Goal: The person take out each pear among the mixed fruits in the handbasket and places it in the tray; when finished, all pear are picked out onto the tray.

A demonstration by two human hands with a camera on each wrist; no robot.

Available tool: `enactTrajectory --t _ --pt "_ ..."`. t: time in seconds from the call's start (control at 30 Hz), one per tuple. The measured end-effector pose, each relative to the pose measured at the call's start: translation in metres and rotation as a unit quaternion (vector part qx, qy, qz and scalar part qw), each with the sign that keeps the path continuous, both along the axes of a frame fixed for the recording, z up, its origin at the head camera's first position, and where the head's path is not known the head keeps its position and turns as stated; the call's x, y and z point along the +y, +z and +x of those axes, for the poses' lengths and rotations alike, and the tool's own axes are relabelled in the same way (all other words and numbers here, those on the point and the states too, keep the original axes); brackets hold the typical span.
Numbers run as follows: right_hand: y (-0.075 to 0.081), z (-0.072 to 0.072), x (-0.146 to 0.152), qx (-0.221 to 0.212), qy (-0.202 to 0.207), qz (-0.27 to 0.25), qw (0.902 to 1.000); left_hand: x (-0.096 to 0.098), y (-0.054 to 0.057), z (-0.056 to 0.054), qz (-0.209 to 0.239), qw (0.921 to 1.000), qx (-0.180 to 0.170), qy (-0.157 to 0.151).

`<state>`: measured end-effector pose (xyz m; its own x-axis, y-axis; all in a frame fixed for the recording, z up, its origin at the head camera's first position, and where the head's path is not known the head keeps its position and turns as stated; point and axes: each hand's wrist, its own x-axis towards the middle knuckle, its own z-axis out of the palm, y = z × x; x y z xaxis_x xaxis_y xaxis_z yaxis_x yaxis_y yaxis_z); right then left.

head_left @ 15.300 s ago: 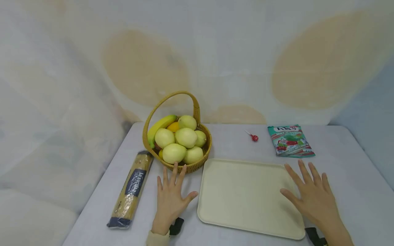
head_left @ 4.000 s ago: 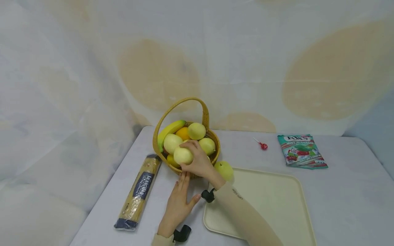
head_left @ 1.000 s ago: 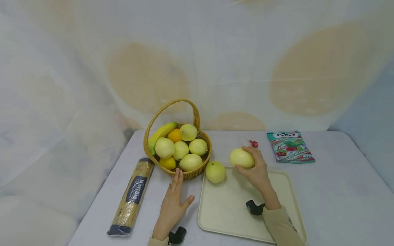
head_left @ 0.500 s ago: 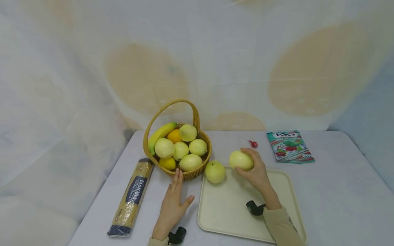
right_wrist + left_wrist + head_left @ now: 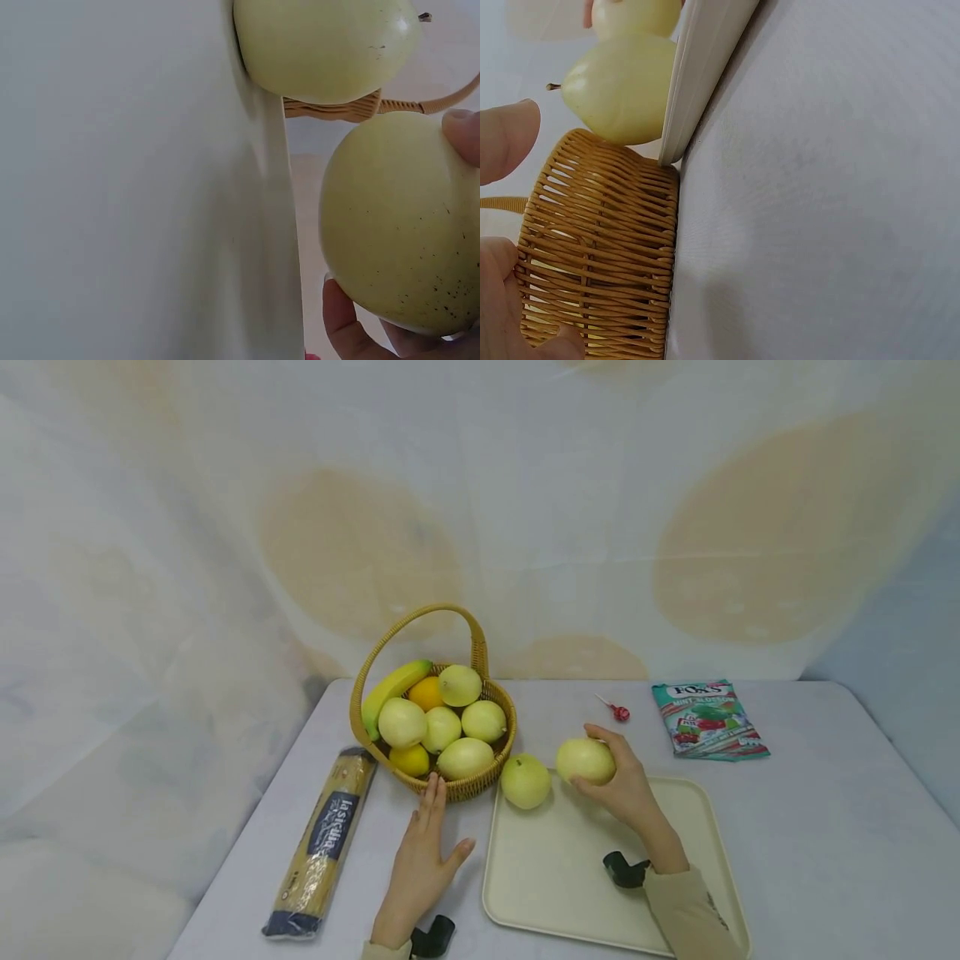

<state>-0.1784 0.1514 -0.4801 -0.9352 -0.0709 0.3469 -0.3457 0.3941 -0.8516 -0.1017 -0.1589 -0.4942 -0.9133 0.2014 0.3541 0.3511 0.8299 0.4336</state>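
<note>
In the head view my right hand [image 5: 622,781] grips a pale yellow-green pear [image 5: 585,761] over the far edge of the cream tray [image 5: 570,868]. The right wrist view shows thumb and fingers on opposite sides of this speckled pear [image 5: 401,225], with a gap to the tray surface. A second pear [image 5: 526,781], its stem showing, sits in the tray's far left corner, beside the wicker basket [image 5: 472,787]. My left hand [image 5: 422,864] has its fingers extended, fingertips at the basket's front rim, thumb spread away.
The basket holds several pears, a banana [image 5: 397,687], an orange [image 5: 426,692] and a yellow lemon-like fruit [image 5: 409,760]. A spaghetti pack [image 5: 321,843] lies left of it. Behind the tray are a red lollipop [image 5: 620,713] and a green candy bag [image 5: 708,720].
Within the last second the held pear has come down slightly toward the tray. Since the earliest frame, one pear has moved from the basket onto the tray and another into my right hand.
</note>
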Motion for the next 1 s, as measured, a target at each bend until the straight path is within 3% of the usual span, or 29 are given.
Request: enactTrajectory --t 0.3,0.63,0.83,1.0 --pt "-0.0001 0.0019 0.0024 0.000 0.021 0.005 0.9998 0.0002 -0.0014 -0.0007 0.004 1.0000 -0.005 0.002" --pt "0.0008 0.0021 0.0085 0.011 0.037 0.048 0.9981 0.0004 -0.0001 -0.0006 0.000 1.0000 0.000 0.000" --pt "-0.0014 0.0027 0.0076 -0.010 0.065 0.034 0.9973 0.0004 0.0000 -0.0008 0.001 1.0000 0.002 0.000" --pt "-0.0034 0.0025 0.0081 -0.019 0.062 0.008 0.9979 0.0005 -0.0001 -0.0009 0.002 1.0000 0.000 0.000"
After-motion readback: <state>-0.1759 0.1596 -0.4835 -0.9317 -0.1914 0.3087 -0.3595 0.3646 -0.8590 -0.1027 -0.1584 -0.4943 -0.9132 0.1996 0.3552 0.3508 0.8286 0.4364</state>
